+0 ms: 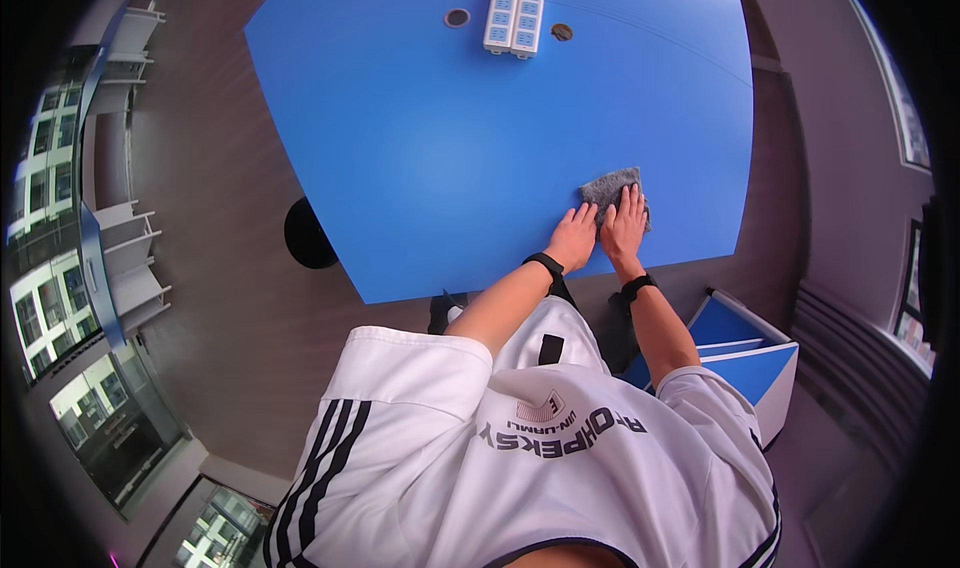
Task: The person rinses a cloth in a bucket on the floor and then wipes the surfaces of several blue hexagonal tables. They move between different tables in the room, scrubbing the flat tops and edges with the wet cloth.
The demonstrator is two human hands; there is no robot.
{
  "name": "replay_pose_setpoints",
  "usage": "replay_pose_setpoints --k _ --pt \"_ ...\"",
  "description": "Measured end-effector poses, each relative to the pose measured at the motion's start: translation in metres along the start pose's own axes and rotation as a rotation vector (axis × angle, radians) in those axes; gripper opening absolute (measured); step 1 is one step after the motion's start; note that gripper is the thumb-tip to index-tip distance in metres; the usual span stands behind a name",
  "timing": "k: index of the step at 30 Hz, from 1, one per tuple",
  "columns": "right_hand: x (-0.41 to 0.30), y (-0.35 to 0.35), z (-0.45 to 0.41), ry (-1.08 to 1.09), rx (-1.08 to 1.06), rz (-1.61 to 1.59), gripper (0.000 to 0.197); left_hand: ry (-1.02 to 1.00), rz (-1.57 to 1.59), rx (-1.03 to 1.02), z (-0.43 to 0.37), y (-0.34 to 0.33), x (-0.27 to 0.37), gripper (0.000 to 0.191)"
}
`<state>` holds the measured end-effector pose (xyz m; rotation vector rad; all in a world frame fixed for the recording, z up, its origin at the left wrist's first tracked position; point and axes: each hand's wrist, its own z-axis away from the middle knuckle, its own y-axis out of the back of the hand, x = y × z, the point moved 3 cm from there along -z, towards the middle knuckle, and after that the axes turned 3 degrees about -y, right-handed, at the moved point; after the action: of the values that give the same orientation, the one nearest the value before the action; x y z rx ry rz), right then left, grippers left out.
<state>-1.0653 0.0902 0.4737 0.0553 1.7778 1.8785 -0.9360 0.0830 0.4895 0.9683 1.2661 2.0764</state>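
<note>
A grey cloth (609,187) lies on the blue tabletop (420,163), close to its near right edge. My right hand (624,223) rests flat on the cloth, palm down, with the fingers pointing away from me and partly covering it. Just beside it, my left hand (574,236) is palm down on the tabletop, its fingertips at the cloth's left edge. Whether those fingertips press on the cloth I cannot tell. Each wrist wears a black band. Neither hand is closed around anything.
Two white power strips (514,13) lie side by side at the far part of the table, between round cable holes (457,18). A black round object (309,233) shows past the left edge. A blue and white cabinet (750,358) stands on the floor at my right.
</note>
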Motion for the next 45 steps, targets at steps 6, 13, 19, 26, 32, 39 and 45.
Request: replay_pose_setpoints --k 6,13,19,26,32,39,45 --pt "-0.108 -0.049 0.032 0.077 0.036 0.083 0.069 0.105 0.069 -0.061 0.095 -0.015 -0.052 0.053" --pt "-0.287 -0.107 0.102 0.404 -0.124 0.071 0.071 0.394 0.221 0.064 0.259 -0.044 -0.141 0.055" --pt "-0.408 -0.16 0.177 0.661 -0.203 0.065 0.071 0.609 0.349 0.233 0.386 -0.064 -0.195 0.066" --pt "-0.442 -0.172 0.193 0.698 -0.16 -0.022 0.056 0.576 0.477 0.328 0.431 -0.053 -0.22 0.066" --pt "-0.441 -0.164 0.18 0.737 -0.057 -0.11 0.041 0.459 0.466 0.305 0.424 -0.05 -0.24 0.051" --pt "-0.428 -0.164 0.17 0.63 -0.078 -0.1 0.043 0.383 0.84 0.224 0.414 -0.027 -0.282 0.022" --pt "-0.431 -0.162 0.168 0.611 -0.076 -0.131 0.04 0.288 0.556 0.247 0.386 0.003 -0.33 0.015"
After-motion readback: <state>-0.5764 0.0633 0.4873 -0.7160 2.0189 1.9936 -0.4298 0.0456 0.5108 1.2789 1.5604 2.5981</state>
